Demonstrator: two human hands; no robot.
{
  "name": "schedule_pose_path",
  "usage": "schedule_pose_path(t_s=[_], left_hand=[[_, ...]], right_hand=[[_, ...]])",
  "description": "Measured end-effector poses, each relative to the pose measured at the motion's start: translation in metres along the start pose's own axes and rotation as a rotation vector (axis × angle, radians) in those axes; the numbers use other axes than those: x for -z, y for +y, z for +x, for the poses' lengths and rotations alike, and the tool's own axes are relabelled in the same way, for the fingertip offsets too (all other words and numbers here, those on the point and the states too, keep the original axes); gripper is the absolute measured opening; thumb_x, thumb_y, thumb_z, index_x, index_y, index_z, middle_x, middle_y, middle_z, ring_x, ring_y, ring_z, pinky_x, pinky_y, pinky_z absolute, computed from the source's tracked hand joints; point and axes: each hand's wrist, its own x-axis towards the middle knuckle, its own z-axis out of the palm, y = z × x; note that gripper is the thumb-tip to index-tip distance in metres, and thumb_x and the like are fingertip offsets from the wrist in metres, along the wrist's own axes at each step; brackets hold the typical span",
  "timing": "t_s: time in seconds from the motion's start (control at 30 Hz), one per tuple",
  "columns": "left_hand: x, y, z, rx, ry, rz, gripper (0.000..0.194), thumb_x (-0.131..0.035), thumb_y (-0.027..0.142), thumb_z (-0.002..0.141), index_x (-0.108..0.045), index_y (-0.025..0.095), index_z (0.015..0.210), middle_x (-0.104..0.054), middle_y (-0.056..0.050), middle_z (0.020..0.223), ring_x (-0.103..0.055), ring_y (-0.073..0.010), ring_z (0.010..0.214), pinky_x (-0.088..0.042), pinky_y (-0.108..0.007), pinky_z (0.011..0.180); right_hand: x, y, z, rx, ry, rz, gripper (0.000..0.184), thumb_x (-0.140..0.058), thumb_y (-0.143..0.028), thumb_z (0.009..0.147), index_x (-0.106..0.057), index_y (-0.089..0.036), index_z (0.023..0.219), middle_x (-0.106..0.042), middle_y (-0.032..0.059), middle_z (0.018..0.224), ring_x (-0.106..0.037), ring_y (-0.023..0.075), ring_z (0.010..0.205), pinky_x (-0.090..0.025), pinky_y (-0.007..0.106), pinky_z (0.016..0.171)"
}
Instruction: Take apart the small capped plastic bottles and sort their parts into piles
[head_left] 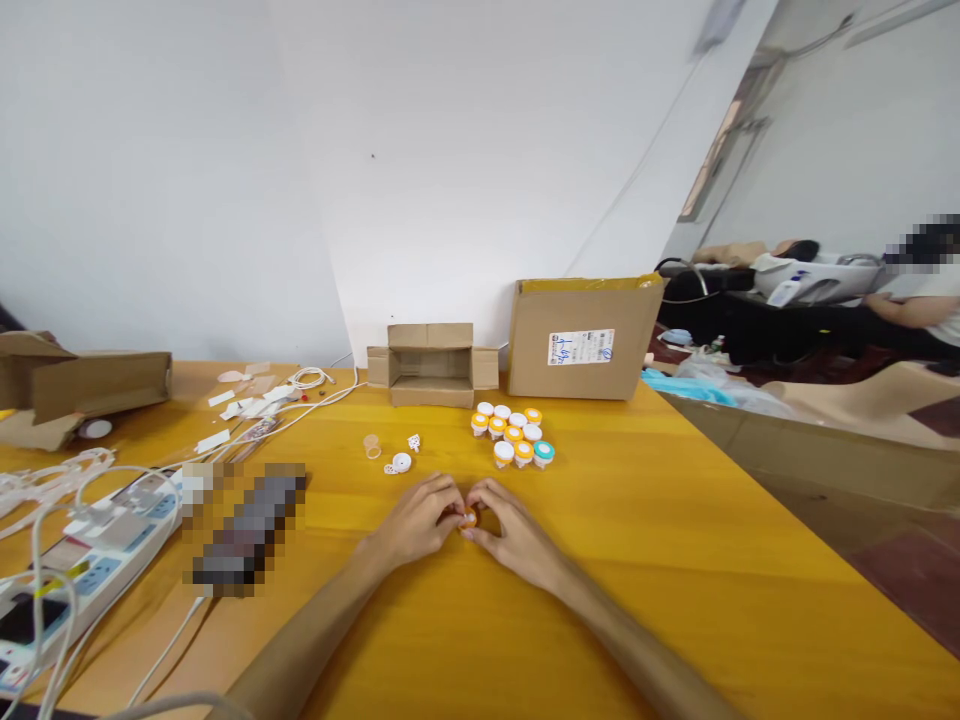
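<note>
The left hand has its grip nearly closed, thumb and fingertips pinching a small round orange-and-white piece. The right hand meets it from the other side, thumb and forefinger a little apart with the same piece between them. The piece lies at the meeting of the two hands, over the middle of the worktop; its finer detail is hidden by the fingers.

Just beyond the left hand are loose parts: a round white cap with a small perforated white disc beside it, a small dotted white part and a translucent ring-shaped cup. Beyond the right hand stands a close cluster of round capped pieces, white and orange on top, one rimmed in teal.

Behind these sits an open cardboard box, flaps spread, its mouth facing the hands. Beside it, against the wall, a larger taped carton bears a shipping label.

At the left are a white power strip with cables, a dark device obscured by pixelation, and white scraps. Beyond the worktop's right edge, another person is partly visible near a white basin.
</note>
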Motion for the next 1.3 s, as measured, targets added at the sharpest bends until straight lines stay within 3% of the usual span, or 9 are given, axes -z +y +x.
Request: schedule_pose_path(t_s=[0.3, 0.77, 1.3], left_hand=[[0.0001, 0.0011, 0.0, 0.013, -0.019, -0.015, 0.016, -0.055, 0.013, 0.09, -0.052, 0.02, 0.075, -0.058, -0.001, 0.082, -0.053, -0.0165, 0.08, -0.042, -0.027, 0.074], [-0.0016, 0.0029, -0.0003, 0.059, 0.001, 0.014, 0.015, -0.055, 0.006, 0.076, -0.052, 0.021, 0.075, -0.06, 0.0, 0.079, -0.055, -0.016, 0.076, -0.043, -0.027, 0.072], [-0.0002, 0.0024, -0.002, 0.052, -0.021, 0.0, 0.014, -0.053, 0.008, 0.074, -0.05, 0.022, 0.078, -0.058, 0.0, 0.081, -0.054, -0.0163, 0.076, -0.043, -0.028, 0.071]], right_hand=[[0.0, 0.001, 0.0, -0.003, -0.007, -0.01, 0.019, -0.065, -0.011, 0.079, -0.055, -0.024, 0.089, -0.058, 0.0006, 0.094, -0.056, 0.0195, 0.088, -0.046, 0.033, 0.083], [-0.0009, 0.0001, 0.0001, 0.022, -0.002, -0.031, 0.018, -0.065, -0.012, 0.08, -0.056, -0.024, 0.091, -0.06, 0.0014, 0.096, -0.058, 0.0212, 0.093, -0.047, 0.035, 0.085], [-0.0011, 0.0005, -0.0003, 0.044, -0.003, -0.047, 0.019, -0.066, -0.013, 0.081, -0.058, -0.025, 0.094, -0.061, 0.0016, 0.097, -0.059, 0.0219, 0.095, -0.046, 0.035, 0.086]])
